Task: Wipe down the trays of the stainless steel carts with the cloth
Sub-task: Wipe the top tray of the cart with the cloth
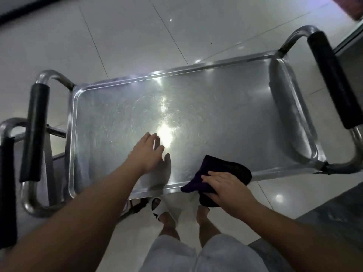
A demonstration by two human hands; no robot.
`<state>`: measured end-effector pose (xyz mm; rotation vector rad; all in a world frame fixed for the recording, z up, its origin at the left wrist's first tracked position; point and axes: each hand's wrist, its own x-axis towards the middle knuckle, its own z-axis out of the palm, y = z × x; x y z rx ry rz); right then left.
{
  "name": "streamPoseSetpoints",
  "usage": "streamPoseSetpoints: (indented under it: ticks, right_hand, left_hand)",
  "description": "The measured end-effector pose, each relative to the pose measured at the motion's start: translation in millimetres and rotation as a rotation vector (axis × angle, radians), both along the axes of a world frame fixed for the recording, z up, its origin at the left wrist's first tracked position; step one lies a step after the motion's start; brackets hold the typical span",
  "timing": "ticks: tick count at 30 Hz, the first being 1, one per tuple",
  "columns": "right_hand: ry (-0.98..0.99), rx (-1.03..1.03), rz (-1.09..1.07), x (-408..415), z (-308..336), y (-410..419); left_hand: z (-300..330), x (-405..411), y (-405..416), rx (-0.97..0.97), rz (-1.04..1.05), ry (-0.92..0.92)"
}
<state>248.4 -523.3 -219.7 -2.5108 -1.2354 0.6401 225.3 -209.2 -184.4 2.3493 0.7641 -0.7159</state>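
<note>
Two bare hands on a shiny steel cart tray

The right hand (225, 187) presses a dark purple cloth (222, 169) on the rectangular stainless steel tray's (216, 107) near rim; the left hand (147, 152) lies flat just beside.

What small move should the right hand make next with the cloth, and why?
Probably sweep the dark cloth away from the near rim and across the tray toward its far side. The right hand presses the cloth at the near edge, partly hanging off, while the left hand rests flat mid-tray; most of the surface lies beyond the cloth.
</note>
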Motion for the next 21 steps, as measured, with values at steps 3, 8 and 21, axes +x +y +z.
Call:
streamPoseSetpoints:
  ticks: [3,8,21]
  right_hand:
    - [0.131,-0.07,-0.067,2.6,23.6,0.0]
    - [0.271,-0.22,-0.14,8.2,54.2,9.5]
    - [0.569,-0.264,-0.456,-96.0,97.3,25.5]
  left_hand:
    - [23.9,-28.4,-33.3,-0.01,-0.053,-0.015]
    - [46.6,-81.4,-70.4,0.037,-0.139,-0.032]
    - [69.8,-210.0,-45.3,0.029,-0.178,-0.06]
